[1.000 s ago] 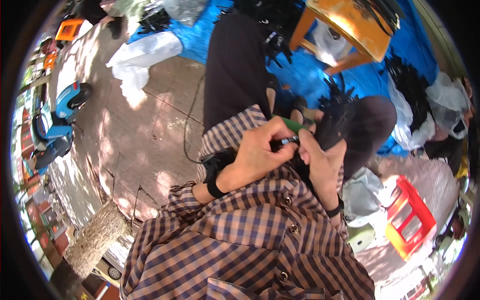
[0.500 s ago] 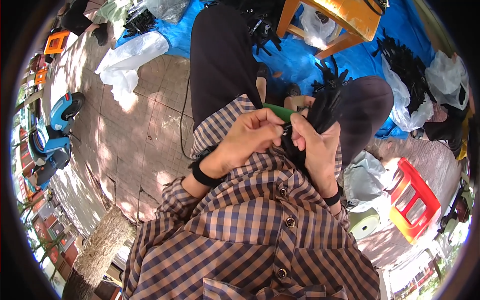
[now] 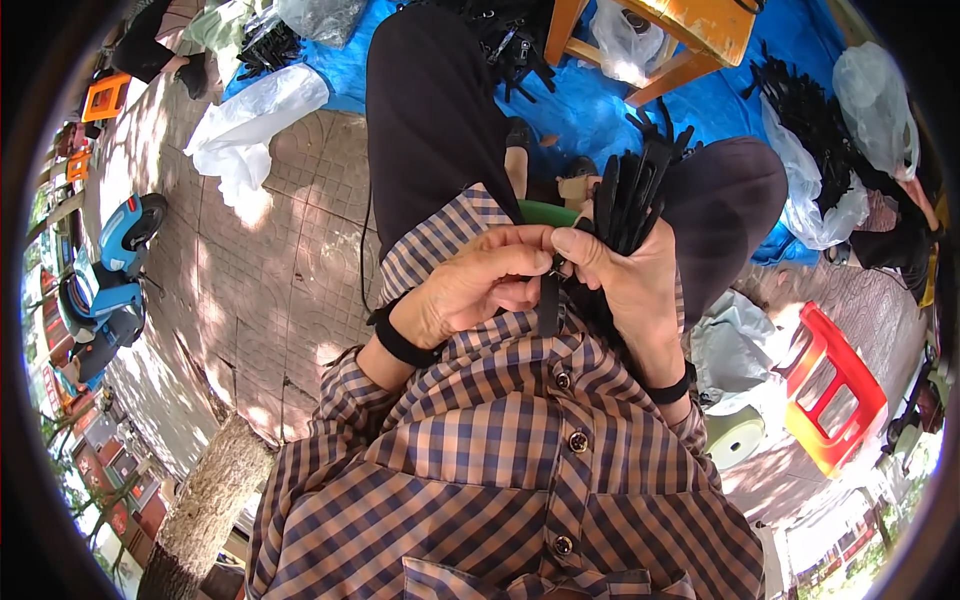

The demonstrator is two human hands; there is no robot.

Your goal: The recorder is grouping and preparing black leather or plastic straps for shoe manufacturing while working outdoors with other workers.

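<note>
Over my lap both hands meet, fingertips together. My left hand (image 3: 470, 285) pinches thumb against forefinger at the top of a black zipper (image 3: 549, 305), whose short tape hangs down over the shirt. A small shiny piece, apparently the slider, shows between the fingertips. My right hand (image 3: 635, 285) is closed round a thick bundle of black zippers (image 3: 632, 195) that fans upward from the fist. Its thumb also presses near the slider. Behind the hands lies a green rounded thing (image 3: 545, 213), mostly hidden.
A blue sheet (image 3: 560, 110) spreads ahead, with black zipper piles (image 3: 515, 55) and another black pile (image 3: 810, 130) in plastic. An orange wooden stool (image 3: 690, 30) stands on it. White plastic bag (image 3: 255, 115) lies left; a red stool (image 3: 835, 390) is right. People sit nearby.
The zipper bundle in my right hand has tilted more upright and swung left. A zipper tape now hangs below my fingertips. My left hand has shifted slightly left and down.
</note>
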